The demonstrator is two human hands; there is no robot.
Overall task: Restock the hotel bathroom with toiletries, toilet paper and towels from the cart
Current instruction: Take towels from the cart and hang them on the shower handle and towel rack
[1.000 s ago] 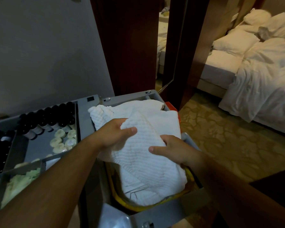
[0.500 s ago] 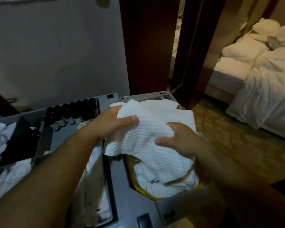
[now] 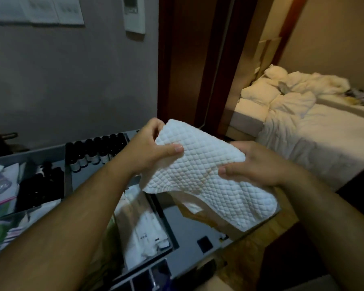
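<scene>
A white quilted towel [image 3: 206, 175] hangs in the air above the grey cart [image 3: 185, 229], held by both hands. My left hand [image 3: 149, 148] grips its upper left corner, thumb on top of the cloth. My right hand [image 3: 259, 164] grips the right edge, thumb pressed on the fabric. The towel's lower end droops toward the cart's right bin, where more white cloth [image 3: 189, 206] shows beneath it. A row of small dark toiletry bottles [image 3: 97, 152] stands in a tray at the cart's back.
Cart compartments on the left hold packets and dark items [image 3: 40, 190]. White packaged goods [image 3: 143, 227] lie in the middle tray. A dark wooden door frame [image 3: 177, 59] stands ahead. An unmade bed [image 3: 315, 131] fills the right, with patterned carpet [image 3: 259, 248] beside the cart.
Both hands have lifted the towel up out of the cart's right bin. It now hangs clear of the pile, and the view has tilted upward.
</scene>
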